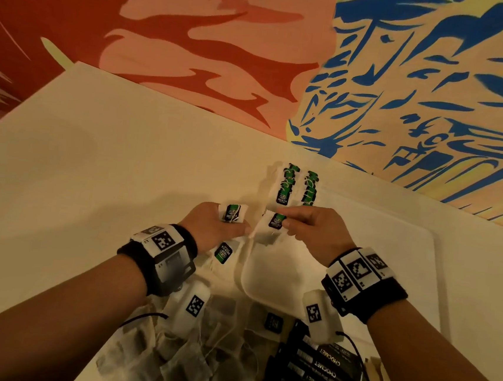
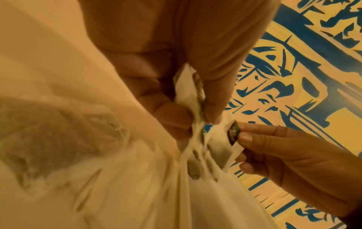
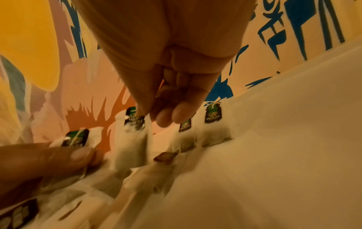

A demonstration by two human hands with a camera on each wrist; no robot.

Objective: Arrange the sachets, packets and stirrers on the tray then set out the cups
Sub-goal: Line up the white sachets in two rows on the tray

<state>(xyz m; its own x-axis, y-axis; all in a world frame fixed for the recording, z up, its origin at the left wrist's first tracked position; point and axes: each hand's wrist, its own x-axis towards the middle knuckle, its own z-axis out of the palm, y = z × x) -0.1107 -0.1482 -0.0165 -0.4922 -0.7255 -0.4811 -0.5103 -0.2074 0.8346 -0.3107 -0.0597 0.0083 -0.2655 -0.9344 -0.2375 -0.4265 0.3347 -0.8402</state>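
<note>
Two green-tagged tea bags (image 1: 284, 184) lie side by side at the far left corner of the white tray (image 1: 390, 265). They show in the right wrist view as tea bags (image 3: 213, 124) too. My left hand (image 1: 219, 221) grips another tea bag (image 1: 232, 213) just left of the tray. The left wrist view shows its fingers (image 2: 174, 114) pinching that bag's paper (image 2: 188, 96). My right hand (image 1: 290, 221) pinches a third tea bag (image 1: 275, 221) by its tag over the tray's left edge. That bag (image 3: 131, 134) hangs from the right fingertips (image 3: 166, 117).
A loose heap of tea bags (image 1: 185, 356) lies near the table's front edge. Black Chocmet sachets (image 1: 315, 377) lie in a row to its right, with wooden stirrers (image 1: 377, 374) beside them. A painted wall (image 1: 408, 82) rises behind the white table (image 1: 95, 144).
</note>
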